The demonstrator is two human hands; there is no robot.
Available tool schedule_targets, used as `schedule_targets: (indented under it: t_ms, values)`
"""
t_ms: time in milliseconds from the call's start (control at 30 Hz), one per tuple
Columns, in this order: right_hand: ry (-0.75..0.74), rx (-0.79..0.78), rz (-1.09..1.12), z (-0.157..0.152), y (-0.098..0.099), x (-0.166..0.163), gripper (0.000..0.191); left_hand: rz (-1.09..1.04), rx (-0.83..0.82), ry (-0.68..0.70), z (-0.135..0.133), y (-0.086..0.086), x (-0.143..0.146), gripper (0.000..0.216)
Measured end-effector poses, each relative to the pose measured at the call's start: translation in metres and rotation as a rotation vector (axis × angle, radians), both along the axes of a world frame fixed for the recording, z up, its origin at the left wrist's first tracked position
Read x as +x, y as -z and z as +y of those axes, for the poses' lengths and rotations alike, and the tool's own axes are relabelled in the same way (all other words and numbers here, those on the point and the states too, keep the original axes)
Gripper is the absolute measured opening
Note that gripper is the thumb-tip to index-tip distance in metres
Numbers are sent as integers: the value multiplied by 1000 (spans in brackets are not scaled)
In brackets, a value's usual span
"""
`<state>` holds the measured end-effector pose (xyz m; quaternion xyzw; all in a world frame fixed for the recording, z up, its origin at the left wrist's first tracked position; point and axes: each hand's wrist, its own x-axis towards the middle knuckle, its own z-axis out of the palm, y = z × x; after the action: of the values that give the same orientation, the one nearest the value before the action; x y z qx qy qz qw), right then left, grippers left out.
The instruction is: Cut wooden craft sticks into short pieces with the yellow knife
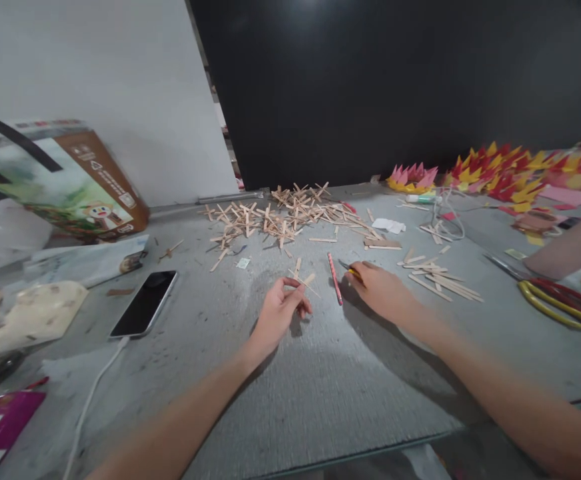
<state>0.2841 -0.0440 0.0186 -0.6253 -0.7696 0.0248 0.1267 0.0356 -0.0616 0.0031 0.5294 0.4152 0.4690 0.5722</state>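
My left hand (283,307) rests on the grey table (320,400) with its fingers pinched round a small wooden stick piece (304,280). My right hand (378,288) lies just to the right, closed on a small yellow-handled cutter (350,269) whose tip points left. A red pencil (335,278) lies on the table between the two hands. Behind them spreads a pile of glued wooden stick crosses (280,215). More loose flat sticks (438,273) lie to the right of my right hand.
A phone (144,303) on a white cable lies at the left, beside a tilted brown box (78,177) and plastic bags. Yellow-handled scissors (560,303) lie at the right. Red and yellow paper flowers (510,173) line the back right. Another person's arm (570,247) reaches in from the right edge.
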Motion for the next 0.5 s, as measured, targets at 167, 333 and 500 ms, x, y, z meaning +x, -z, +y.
schedule_targets:
  t_ms: [167, 333, 500]
  values:
    - [-90, -11, -86, 33, -6, 14, 33, -50, -26, -43, 4, 5, -1, 31]
    - [-101, 35, -50, 98, -7, 7, 28, -163, -67, -110, 11, 12, -4, 31]
    - [-83, 47, -11, 147, 6, -5, 22, -230, -80, -102, 15, 21, -6, 34]
